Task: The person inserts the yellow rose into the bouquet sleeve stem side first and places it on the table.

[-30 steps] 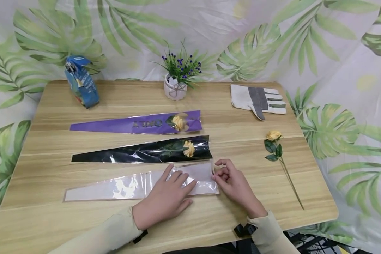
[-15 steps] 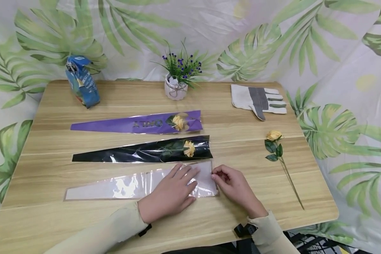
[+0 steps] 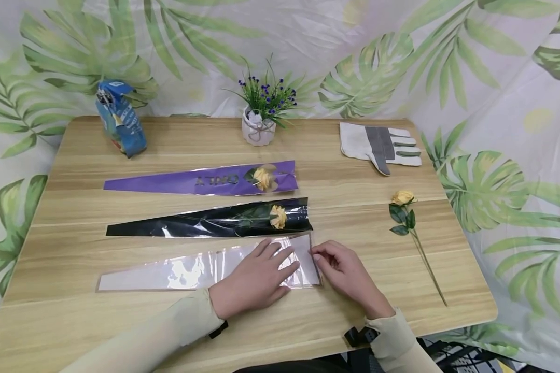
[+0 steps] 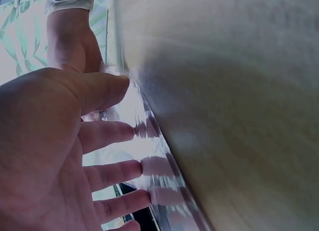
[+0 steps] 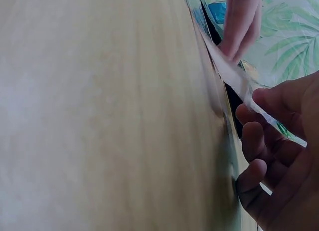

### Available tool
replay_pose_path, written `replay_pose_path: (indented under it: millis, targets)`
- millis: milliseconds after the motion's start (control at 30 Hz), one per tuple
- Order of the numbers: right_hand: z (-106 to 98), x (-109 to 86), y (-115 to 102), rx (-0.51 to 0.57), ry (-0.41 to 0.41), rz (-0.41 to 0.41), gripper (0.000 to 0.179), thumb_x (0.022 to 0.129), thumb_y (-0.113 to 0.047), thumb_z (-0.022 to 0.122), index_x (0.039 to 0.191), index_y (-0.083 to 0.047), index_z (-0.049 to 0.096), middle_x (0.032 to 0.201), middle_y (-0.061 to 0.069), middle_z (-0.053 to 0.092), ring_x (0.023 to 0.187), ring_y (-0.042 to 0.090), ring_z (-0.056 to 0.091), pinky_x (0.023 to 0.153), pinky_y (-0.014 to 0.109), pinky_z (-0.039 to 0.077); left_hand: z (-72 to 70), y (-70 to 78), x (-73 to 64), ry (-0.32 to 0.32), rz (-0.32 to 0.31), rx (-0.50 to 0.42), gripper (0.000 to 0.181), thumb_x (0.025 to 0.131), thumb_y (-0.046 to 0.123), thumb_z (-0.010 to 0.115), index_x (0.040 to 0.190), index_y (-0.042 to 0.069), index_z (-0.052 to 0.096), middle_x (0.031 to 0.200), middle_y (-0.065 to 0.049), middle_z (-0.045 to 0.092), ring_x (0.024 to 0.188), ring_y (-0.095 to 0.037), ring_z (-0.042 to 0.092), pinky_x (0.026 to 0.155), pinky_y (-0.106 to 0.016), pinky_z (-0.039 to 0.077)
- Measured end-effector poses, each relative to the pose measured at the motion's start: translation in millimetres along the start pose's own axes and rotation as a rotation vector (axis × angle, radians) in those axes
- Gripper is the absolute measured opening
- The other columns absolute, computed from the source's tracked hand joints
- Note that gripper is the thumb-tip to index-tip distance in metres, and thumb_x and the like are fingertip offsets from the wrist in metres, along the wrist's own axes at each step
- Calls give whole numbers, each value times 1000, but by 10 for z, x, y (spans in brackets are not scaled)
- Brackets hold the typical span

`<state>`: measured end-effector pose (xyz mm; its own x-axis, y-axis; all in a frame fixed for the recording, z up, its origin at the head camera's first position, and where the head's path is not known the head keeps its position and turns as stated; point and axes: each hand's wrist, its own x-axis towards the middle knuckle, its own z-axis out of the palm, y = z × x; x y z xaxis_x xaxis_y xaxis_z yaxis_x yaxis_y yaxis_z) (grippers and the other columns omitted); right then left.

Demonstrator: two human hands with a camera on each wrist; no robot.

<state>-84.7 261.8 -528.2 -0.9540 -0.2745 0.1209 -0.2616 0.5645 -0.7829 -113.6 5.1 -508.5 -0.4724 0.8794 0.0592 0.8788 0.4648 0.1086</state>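
A clear-fronted white flower sleeve point(image 3: 154, 274), long and tapering, lies along the near part of the table. My left hand point(image 3: 256, 280) rests on it toward its wide end, fingers spread; in the left wrist view the fingertips touch the shiny film point(image 4: 149, 151). At the sleeve's wide right edge, my right hand point(image 3: 347, 272) pinches the rim between thumb and index finger. The right wrist view has that edge point(image 5: 239, 86) lifted off the table, with the other fingers curled below. Farther right lies a loose yellow rose point(image 3: 403, 199) with leaves and a bare stem.
Behind the white sleeve lie a black sleeve point(image 3: 205, 220) and a purple sleeve point(image 3: 168, 181), each with a yellow rose inside. A blue bag point(image 3: 121, 122), a potted purple-flowered plant point(image 3: 259, 129) and a white-grey work glove point(image 3: 378, 145) line the back of the wooden table point(image 3: 191, 140).
My left hand has slid to the right along the white sleeve. The right hand's index finger, raised a second ago, has come down against the thumb at the sleeve's edge.
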Motion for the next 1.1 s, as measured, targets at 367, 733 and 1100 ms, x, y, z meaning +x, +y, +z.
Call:
replay_pose_path:
  millis: [367,733,1100]
  targets:
    - [36,19,15,-6,32,-50,16,92,-15,77,107,-16,73,97,-11,64,71,10,53,59,26,47,33,-15,164,63,-221,-275,29,100,46,60,114,24,74,126,1,64,112,-22,53,95,-46,47]
    - [121,57,-64,-43,0,-53,21,91,-26,79,109,-18,73,103,-11,64,71,14,55,61,26,46,22,-6,261,137,-368,-343,24,99,45,59,90,28,72,99,11,67,87,-13,49,72,-37,46]
    - [-399,59,97,34,131,89,17,99,-16,69,113,-8,73,99,1,70,79,14,62,68,27,52,-7,-64,260,134,-375,-341,21,99,35,60,98,23,76,98,11,67,84,-13,50,70,-34,44]
